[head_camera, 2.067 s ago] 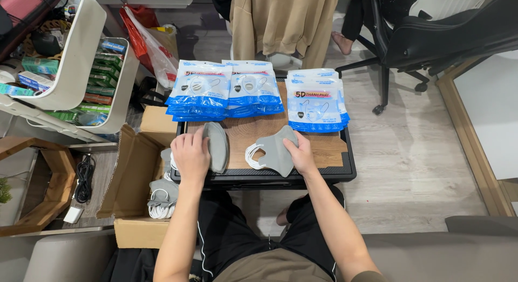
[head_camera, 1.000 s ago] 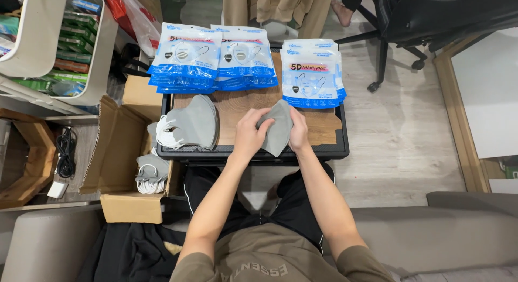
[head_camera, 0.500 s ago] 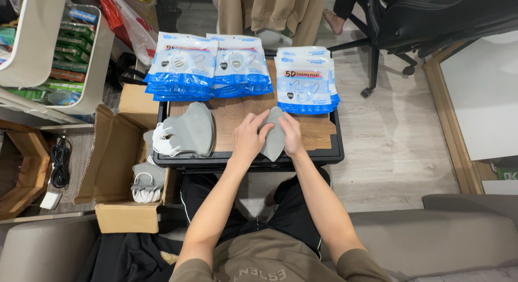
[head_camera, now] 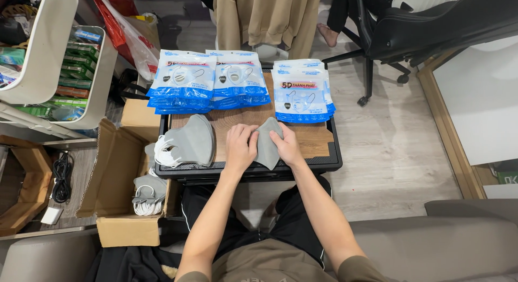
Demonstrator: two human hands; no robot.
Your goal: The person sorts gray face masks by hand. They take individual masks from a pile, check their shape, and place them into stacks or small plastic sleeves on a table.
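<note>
Wooden tray table (head_camera: 318, 139): left hand (head_camera: 240, 147) and right hand (head_camera: 286, 146) pinch 1 folded grey mask (head_camera: 266, 144) at front edge; mask stack (head_camera: 191, 142) front-left.

Mask pile (head_camera: 191, 142) left of hands, packets (head_camera: 240, 80) behind, on table (head_camera: 318, 136)

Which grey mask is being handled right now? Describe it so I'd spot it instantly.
Find the small wood-topped table with blue-and-white packets along its far edge. At its near edge, the folded grey mask sits pinched between the left hand and right hand. The stack of grey masks beside it lies untouched.
</note>
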